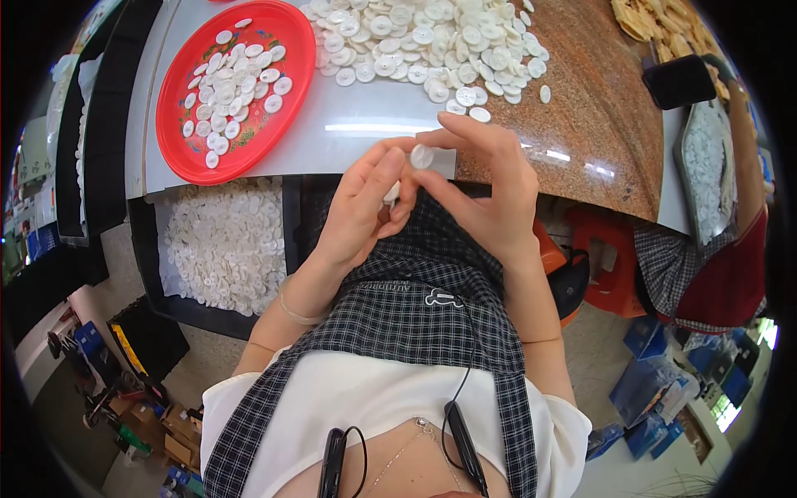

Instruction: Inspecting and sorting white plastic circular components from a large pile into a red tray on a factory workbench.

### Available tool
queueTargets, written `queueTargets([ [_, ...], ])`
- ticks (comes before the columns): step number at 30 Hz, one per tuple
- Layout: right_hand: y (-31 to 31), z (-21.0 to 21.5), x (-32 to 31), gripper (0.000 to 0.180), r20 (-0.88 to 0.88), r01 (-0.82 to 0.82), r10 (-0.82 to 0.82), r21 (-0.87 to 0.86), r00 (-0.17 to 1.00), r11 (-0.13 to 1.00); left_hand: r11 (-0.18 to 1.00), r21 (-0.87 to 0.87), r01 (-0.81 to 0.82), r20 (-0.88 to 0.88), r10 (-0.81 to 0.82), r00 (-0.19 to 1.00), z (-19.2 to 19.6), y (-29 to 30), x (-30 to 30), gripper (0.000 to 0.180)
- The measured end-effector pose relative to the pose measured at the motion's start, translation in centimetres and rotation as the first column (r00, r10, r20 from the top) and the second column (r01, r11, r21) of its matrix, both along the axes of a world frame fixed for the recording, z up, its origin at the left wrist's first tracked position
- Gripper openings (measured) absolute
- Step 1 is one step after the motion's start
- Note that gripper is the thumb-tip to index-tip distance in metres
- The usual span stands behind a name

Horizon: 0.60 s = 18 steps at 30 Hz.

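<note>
The head view looks down on a worktable [357, 124] whose left part is a pale grey, glossy top that catches a streak of lamp light, and whose right part is a speckled brown stone slab [598, 116].

A big heap of white discs [432, 41] lies across the far middle of the table, spilling over both surfaces. To its left sits a round red tray [178, 158] with a thinner scatter of the same discs in it. At the far right corner lies a pile of yellowish flat pieces [656, 17].

Just past the near edge of the table, the left hand [361, 207] and the right hand [490, 191] meet above the person's checked apron [432, 315]. The right thumb and forefinger pinch a single white disc [422, 156], held up at the table's edge, with the other right fingers fanned out loosely. The left fingers are curled together and close on more small white pieces [392, 194], half hidden between the two hands; how many, I cannot tell.

Below the table on the left, a dark bin [145, 249] lined in white holds a deep layer of white discs. On the right sits another person in red [730, 274], one arm reaching to a grey tray [706, 166] full of white pieces. An orange stool [610, 257] stands between the two people. The floor is pale concrete, with blue boxes [656, 390] at the near right and cartons and clutter at the near left.
</note>
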State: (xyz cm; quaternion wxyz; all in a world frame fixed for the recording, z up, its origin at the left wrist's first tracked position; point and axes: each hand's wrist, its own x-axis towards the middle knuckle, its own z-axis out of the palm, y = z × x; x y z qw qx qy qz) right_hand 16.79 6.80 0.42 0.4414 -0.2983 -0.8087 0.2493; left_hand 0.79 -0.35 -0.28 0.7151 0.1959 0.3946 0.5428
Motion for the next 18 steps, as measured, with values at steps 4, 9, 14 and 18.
queueTargets([
  [4, -0.4, 0.9, 0.3, 0.064, 0.044, -0.065, 0.064, 0.039, 0.997, 0.997, 0.979, 0.097, 0.177, 0.233, -0.195, 0.953, -0.8, -0.1, -0.8, 0.045],
  [9, 0.0, -0.3, 0.8, 0.047, -0.128, 0.024, -0.046, -0.167, 0.991, 0.986, 0.981, 0.100, 0.167, 0.331, -0.191, 0.924, -0.6, -0.1, -0.6, 0.050],
  [14, 1.9, -1.2, 1.8, 0.019, 0.143, 0.353, -0.344, -0.041, 0.928, 0.935, 0.982, 0.077, 0.174, 0.265, -0.188, 0.946, -0.1, 0.0, -0.5, 0.058],
  [18, 2.1, -2.1, 2.3, 0.020, 0.228, 0.357, -0.342, -0.027, 0.912, 0.934, 0.980, 0.107, 0.167, 0.309, -0.192, 0.931, -0.3, 0.1, -0.5, 0.055],
])
